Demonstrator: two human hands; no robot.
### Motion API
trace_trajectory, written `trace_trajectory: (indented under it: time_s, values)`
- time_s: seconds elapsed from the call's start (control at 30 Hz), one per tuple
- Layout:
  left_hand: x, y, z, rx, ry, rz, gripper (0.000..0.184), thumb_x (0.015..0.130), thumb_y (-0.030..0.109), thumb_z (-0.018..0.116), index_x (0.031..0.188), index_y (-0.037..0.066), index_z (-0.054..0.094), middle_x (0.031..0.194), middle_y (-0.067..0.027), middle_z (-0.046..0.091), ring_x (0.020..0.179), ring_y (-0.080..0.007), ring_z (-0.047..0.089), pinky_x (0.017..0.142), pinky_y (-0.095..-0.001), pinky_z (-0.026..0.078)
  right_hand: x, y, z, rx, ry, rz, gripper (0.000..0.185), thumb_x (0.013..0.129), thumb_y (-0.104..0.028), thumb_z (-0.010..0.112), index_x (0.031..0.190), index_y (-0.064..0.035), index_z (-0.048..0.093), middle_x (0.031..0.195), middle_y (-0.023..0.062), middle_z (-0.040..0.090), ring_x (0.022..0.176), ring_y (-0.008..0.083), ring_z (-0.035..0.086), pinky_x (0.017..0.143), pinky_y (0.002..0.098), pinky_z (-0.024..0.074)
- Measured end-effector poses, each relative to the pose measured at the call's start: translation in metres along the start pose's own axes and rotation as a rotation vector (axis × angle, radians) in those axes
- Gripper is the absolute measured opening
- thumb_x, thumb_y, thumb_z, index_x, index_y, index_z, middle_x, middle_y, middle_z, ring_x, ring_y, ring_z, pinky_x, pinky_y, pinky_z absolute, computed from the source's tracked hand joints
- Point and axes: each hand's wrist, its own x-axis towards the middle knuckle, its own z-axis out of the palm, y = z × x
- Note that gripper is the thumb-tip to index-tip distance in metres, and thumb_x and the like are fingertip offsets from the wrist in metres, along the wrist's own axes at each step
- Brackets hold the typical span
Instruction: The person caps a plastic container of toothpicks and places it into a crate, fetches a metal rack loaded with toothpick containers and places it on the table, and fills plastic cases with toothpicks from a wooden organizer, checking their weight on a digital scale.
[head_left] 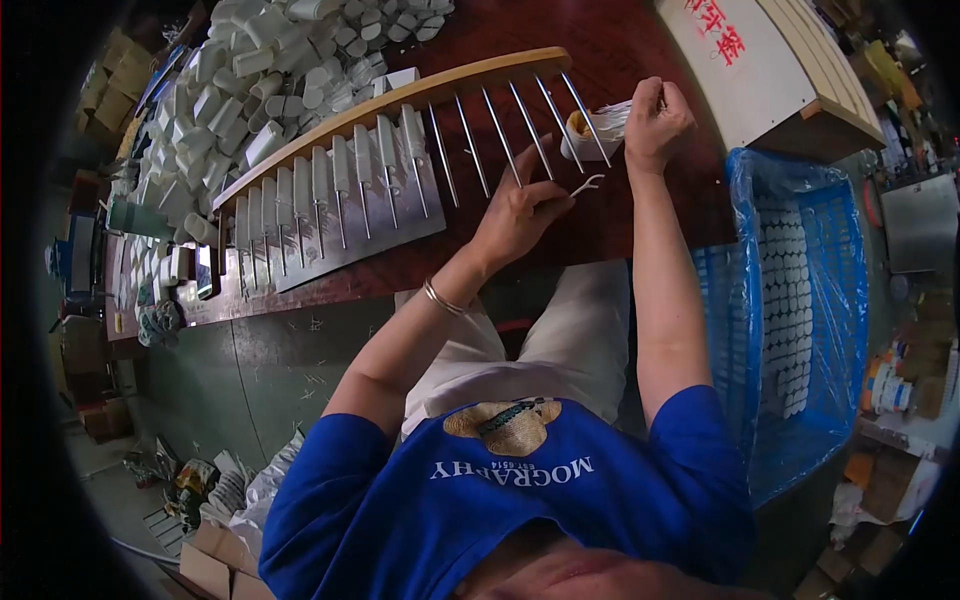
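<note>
My left hand [515, 215] reaches over the table edge, its fingers closed around a thin, white, fork-ended strip [588, 185]. One of its fingers points up beside the bare metal rods [500, 135] of a long wooden bar [420, 80]. Toward the left of this bar, the rods carry white sleeve-like pieces [338, 165]. My right hand [658, 125] is closed in a fist near the bar's right end; what it holds, if anything, is hidden. Just left of that fist lies a small white container [585, 148], with thin white strands [612, 122] beside it.
A big heap of white plastic pieces [235, 80] covers the table's back left. A metal plate [420, 205] lies under the rods. At right stand a wooden box [735, 80] with red writing and a blue plastic-lined crate [745, 200] holding rows of white pieces [785, 300].
</note>
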Motion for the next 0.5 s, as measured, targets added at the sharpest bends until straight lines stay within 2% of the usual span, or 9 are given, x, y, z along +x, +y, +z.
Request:
trace_trajectory:
  time_s: [0.07, 0.1, 0.17, 0.23, 0.33, 0.4, 0.43, 0.5]
  values:
    - [0.019, -0.007, 0.001, -0.008, -0.071, 0.012, 0.014, 0.078, 0.013, 0.075, 0.088, 0.004, 0.072, 0.150, -0.0175, 0.030, 0.126, -0.0350, 0.046, 0.101, -0.0398, 0.044, -0.001, 0.000, 0.001, -0.029, -0.005, -0.052, 0.028, 0.083, -0.012, 0.058, 0.059, -0.0012, 0.047, 0.058, 0.0151, 0.053, 0.051, 0.0335, 0.053, 0.047, 0.0408, 0.0400]
    - [0.028, -0.017, 0.005, -0.011, -0.069, 0.011, 0.014, 0.078, 0.013, 0.075, 0.088, 0.004, 0.072, 0.150, -0.0175, 0.030, 0.126, -0.0350, 0.046, 0.101, -0.0398, 0.044, -0.002, -0.001, 0.001, -0.055, 0.011, -0.110, 0.027, 0.082, -0.012, 0.058, 0.060, -0.0017, 0.048, 0.059, 0.0147, 0.053, 0.052, 0.0342, 0.054, 0.047, 0.0411, 0.0408]
    - [0.041, -0.037, 0.017, -0.195, -0.005, 0.232, 0.019, 0.079, 0.008, 0.074, 0.097, 0.003, 0.071, 0.146, -0.0161, 0.037, 0.125, -0.0309, 0.048, 0.097, -0.0368, 0.047, -0.002, 0.001, 0.002, -0.085, 0.025, -0.170, 0.025, 0.082, -0.011, 0.059, 0.061, -0.0023, 0.049, 0.059, 0.0143, 0.054, 0.053, 0.0349, 0.054, 0.047, 0.0414, 0.0416]
    - [0.051, -0.041, 0.020, -0.292, -0.078, 0.164, 0.023, 0.079, 0.007, 0.074, 0.102, 0.002, 0.069, 0.143, -0.0150, 0.041, 0.124, -0.0303, 0.050, 0.098, -0.0371, 0.046, -0.002, 0.002, 0.003, -0.135, 0.035, -0.274, 0.022, 0.080, -0.010, 0.060, 0.062, -0.0041, 0.049, 0.061, 0.0124, 0.055, 0.054, 0.0334, 0.055, 0.048, 0.0409, 0.0430]
    - [0.061, -0.044, 0.024, -0.273, -0.097, 0.174, 0.031, 0.081, 0.007, 0.073, 0.110, 0.000, 0.066, 0.129, -0.0115, 0.053, 0.114, -0.0293, 0.057, 0.097, -0.0357, 0.046, -0.002, 0.002, 0.002, -0.185, -0.004, -0.334, 0.021, 0.079, -0.010, 0.061, 0.062, -0.0058, 0.050, 0.062, 0.0099, 0.055, 0.055, 0.0311, 0.057, 0.048, 0.0400, 0.0446]
    - [0.063, -0.045, 0.024, 0.126, -0.029, 0.352, 0.030, 0.081, 0.011, 0.074, 0.107, -0.002, 0.066, 0.121, -0.0136, 0.056, 0.103, -0.0303, 0.060, 0.090, -0.0356, 0.049, -0.003, 0.003, 0.000, -0.211, -0.036, -0.365, 0.020, 0.079, -0.010, 0.062, 0.062, -0.0063, 0.050, 0.062, 0.0090, 0.055, 0.055, 0.0299, 0.057, 0.047, 0.0394, 0.0453]
    - [0.063, -0.048, 0.024, 0.122, -0.032, 0.348, 0.030, 0.081, 0.011, 0.074, 0.107, -0.002, 0.066, 0.121, -0.0136, 0.056, 0.103, -0.0303, 0.060, 0.090, -0.0356, 0.049, -0.004, 0.002, -0.001, -0.233, -0.066, -0.396, 0.020, 0.078, -0.010, 0.062, 0.062, -0.0069, 0.051, 0.063, 0.0082, 0.055, 0.055, 0.0287, 0.058, 0.047, 0.0387, 0.0460]
    - [0.065, -0.052, 0.024, 0.009, -0.079, 0.326, 0.031, 0.081, 0.016, 0.073, 0.105, -0.002, 0.065, 0.111, -0.0149, 0.059, 0.093, -0.0314, 0.062, 0.084, -0.0372, 0.050, -0.003, 0.000, -0.003, -0.247, -0.107, -0.406, 0.020, 0.078, -0.009, 0.063, 0.062, -0.0073, 0.050, 0.063, 0.0075, 0.055, 0.055, 0.0279, 0.058, 0.047, 0.0383, 0.0464]
